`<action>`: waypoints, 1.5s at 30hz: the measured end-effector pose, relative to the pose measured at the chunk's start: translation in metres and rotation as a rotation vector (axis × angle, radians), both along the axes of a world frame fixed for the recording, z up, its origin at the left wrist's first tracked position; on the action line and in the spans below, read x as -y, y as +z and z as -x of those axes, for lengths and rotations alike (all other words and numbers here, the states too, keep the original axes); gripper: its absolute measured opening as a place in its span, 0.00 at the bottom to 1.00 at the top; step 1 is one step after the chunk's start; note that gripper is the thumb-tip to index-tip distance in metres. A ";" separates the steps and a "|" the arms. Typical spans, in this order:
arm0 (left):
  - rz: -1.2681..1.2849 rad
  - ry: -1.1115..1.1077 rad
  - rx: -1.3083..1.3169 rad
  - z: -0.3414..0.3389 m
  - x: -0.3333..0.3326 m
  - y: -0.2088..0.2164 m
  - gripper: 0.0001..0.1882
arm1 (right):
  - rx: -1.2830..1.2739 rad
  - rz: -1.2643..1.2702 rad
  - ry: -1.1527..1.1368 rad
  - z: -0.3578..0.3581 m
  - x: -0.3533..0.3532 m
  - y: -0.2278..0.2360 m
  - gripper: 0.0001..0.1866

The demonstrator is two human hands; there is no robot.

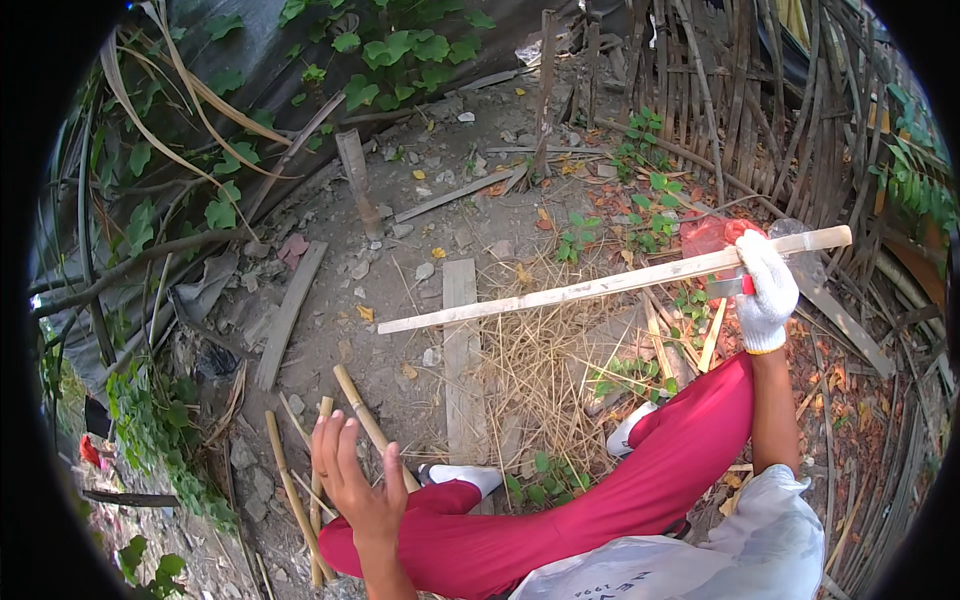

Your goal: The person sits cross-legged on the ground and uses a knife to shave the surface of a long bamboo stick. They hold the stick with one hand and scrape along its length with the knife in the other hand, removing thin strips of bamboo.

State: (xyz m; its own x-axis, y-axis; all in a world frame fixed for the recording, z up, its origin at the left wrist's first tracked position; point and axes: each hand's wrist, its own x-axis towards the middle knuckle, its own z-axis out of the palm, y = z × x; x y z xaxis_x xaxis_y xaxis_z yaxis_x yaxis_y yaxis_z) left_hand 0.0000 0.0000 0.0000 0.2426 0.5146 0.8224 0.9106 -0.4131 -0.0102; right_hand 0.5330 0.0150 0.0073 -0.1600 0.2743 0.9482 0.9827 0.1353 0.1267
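My right hand (766, 290), in a white knitted glove, is closed round a long pale split bamboo pole (600, 290). The pole lies almost level in the air, its thin end pointing left and its thicker end sticking out past the glove. Under the pole, at the same hand, shows a short grey knife blade (722, 288) with a bit of red handle; the grip on it is mostly hidden. My bare left hand (358, 480) is raised above my left knee, fingers apart and nothing in it. Beside it several cut bamboo poles (372, 425) lean near my leg.
Dry straw and shavings (545, 350) cover the ground ahead, next to a flat grey board (460, 290). A wooden stake (358, 180) stands farther off. A slatted bamboo fence (745, 110) runs along the right, with a red plastic bag (705, 235) near the glove. Vines hang over dark sheeting at left.
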 end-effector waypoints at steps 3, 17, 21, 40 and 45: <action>0.233 -0.096 -0.033 -0.023 -0.022 -0.011 0.30 | -0.078 0.120 0.155 0.052 -0.010 0.006 0.24; 0.429 -0.297 0.083 0.014 -0.027 -0.034 0.13 | -0.219 0.179 0.422 0.127 -0.041 -0.008 0.25; 0.456 -0.220 0.100 0.022 -0.012 -0.030 0.08 | -0.520 0.056 0.422 0.142 -0.042 -0.021 0.24; 1.455 -0.396 1.385 0.005 0.025 -0.048 0.19 | -1.202 1.059 0.584 0.163 -0.033 -0.070 0.12; 1.463 -0.385 1.403 -0.003 0.028 -0.053 0.17 | -1.153 1.105 0.570 0.163 -0.034 -0.081 0.12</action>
State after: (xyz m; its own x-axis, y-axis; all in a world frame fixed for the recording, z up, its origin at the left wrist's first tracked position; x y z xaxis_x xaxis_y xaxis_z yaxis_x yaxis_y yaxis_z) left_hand 0.0030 -0.0282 -0.0531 0.1824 0.9069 -0.3797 -0.1129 0.4030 0.9082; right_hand 0.3700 0.0489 -0.0742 0.1211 0.9917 0.0428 0.2890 0.0061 -0.9573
